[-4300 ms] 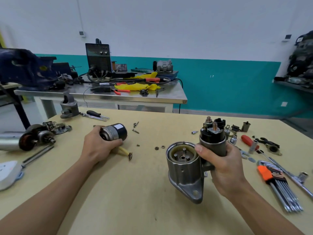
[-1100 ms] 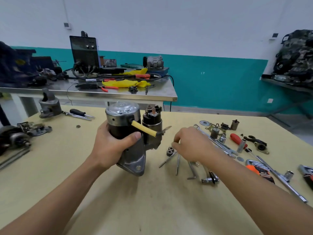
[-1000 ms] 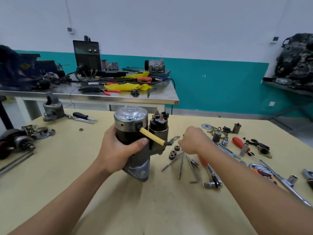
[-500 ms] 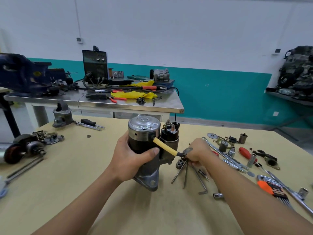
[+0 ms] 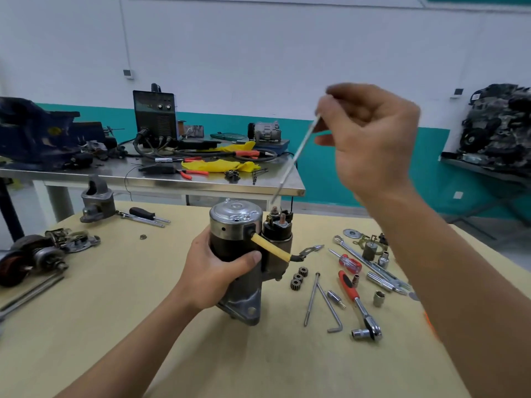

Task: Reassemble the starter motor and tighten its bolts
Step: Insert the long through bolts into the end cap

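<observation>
On table, left hand [image 5: 214, 275] grips upright starter motor [image 5: 240, 254].

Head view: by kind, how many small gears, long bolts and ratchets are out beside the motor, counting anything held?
Small gears: 3
Long bolts: 2, one pinched in the right hand
Ratchets: 1
Total: 6

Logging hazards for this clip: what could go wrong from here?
The long thin steel bolt, pinched only at its top by the right hand, could slip or miss its hole. The grey-and-black starter motor, standing on its narrow flange, steadied by the left hand alone, might tip.
</observation>
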Tool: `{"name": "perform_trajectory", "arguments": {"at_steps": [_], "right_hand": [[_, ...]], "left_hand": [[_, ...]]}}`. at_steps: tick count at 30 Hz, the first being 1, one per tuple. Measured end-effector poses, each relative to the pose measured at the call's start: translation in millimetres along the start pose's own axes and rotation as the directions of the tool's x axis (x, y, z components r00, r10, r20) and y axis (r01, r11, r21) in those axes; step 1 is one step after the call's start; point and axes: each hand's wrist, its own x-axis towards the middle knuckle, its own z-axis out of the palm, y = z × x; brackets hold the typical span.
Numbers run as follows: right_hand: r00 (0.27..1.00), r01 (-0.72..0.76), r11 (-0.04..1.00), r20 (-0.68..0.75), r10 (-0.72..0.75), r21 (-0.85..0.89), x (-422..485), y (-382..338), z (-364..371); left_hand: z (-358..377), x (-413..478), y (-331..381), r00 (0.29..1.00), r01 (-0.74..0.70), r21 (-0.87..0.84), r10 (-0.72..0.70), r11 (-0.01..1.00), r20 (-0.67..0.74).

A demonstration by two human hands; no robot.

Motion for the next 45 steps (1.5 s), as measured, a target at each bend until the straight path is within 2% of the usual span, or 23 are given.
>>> {"name": "perform_trajectory", "arguments": {"at_steps": [4, 11, 15, 20, 24, 27, 30, 33, 35, 38, 42, 45], "right_hand": [[0.991, 0.067, 0.997, 0.116, -0.07, 0.027, -15.2, -2.2, 33.1], [0.974, 0.153, 0.986, 0.179, -0.139, -0.067, -23.3, 12.0, 47.0], [0.938, 0.162, 0.984, 0.321, -0.132, -0.069, -29.0, 15.9, 50.6], [0.86, 0.093, 0.979, 0.51, 0.014, -0.183, -57.1, 32.4, 43.4], [0.81, -0.034, 0.975, 0.565, 0.156, -0.221, -63.2, 35.6, 36.4], [0.703, -0.098, 0.953, 0.658, 0.271, -0.288, -62.2, 38.7, 30.9], [0.609, -0.049, 0.895, 0.697, 0.379, -0.444, -66.2, 45.4, 29.2], [0.555, 0.04, 0.814, 0.69, 0.465, -0.58, -55.9, 49.8, 30.5], [0.524, 0.04, 0.791, 0.686, 0.504, -0.611, -48.8, 52.8, 29.3], [0.527, 0.018, 0.791, 0.678, 0.512, -0.611, -46.4, 55.2, 29.3], [0.599, 0.039, 0.79, 0.647, 0.471, -0.612, -52.1, 54.3, 37.0], [0.623, 0.091, 0.767, 0.637, 0.453, -0.635, -56.9, 51.9, 46.3]], "left_hand": [[0.2, -1.3, 0.0, 1.0, 0.004, -0.002, -0.004, 1.0, -0.016], [-1.0, -0.6, -0.5, 1.0, 0.002, -0.02, -0.002, 1.0, 0.009], [-1.3, 0.8, -1.1, 0.999, 0.023, -0.07, -0.02, 0.997, 0.044], [-11.5, 4.8, -1.0, 0.983, 0.084, -0.113, -0.064, 0.99, 0.169], [-19.7, 3.9, -1.4, 0.959, 0.103, -0.019, -0.095, 0.994, 0.268], [-20.4, 2.8, -4.8, 0.957, 0.115, 0.019, -0.116, 0.993, 0.267], [-18.8, 3.8, -6.3, 0.955, 0.128, -0.005, -0.122, 0.992, 0.269], [-15.5, 6.2, -7.3, 0.957, 0.125, 0.021, -0.127, 0.992, 0.259], [-13.2, 6.9, -8.9, 0.96, 0.127, 0.027, -0.13, 0.992, 0.247], [-10.8, 7.9, -13.0, 0.97, 0.124, 0.012, -0.124, 0.992, 0.208], [-6.9, 4.6, -18.0, 0.988, 0.108, -0.03, -0.104, 0.994, 0.113], [-4.0, -0.3, -22.0, 0.993, 0.107, -0.038, -0.105, 0.993, 0.057]]}}
